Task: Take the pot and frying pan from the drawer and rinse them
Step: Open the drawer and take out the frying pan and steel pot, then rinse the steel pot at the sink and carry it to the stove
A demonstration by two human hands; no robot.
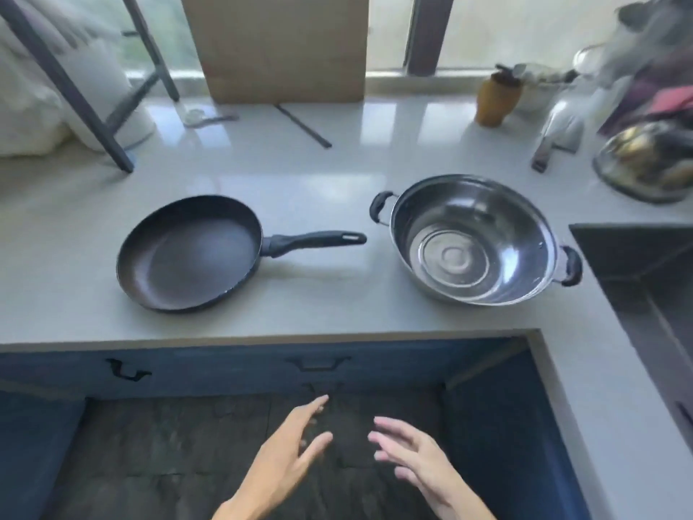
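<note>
A black frying pan (189, 255) lies on the grey countertop (318, 302), its handle pointing right. To its right stands a shiny steel pot (473, 240) with two black side handles. Below the counter edge are blue drawer fronts (232, 369) with black handles. My left hand (288, 456) and my right hand (416, 457) hover side by side low in the view, over the dark floor, fingers spread and holding nothing. Both hands are well below the pan and pot and touch neither.
A dark sink (645, 279) opens at the right edge. A cardboard sheet (281, 46) leans against the window at the back. An orange jar (495, 97), a cleaver (558, 137) and a covered dish (645, 159) crowd the back right. Dark metal frame legs (75, 91) stand at the left.
</note>
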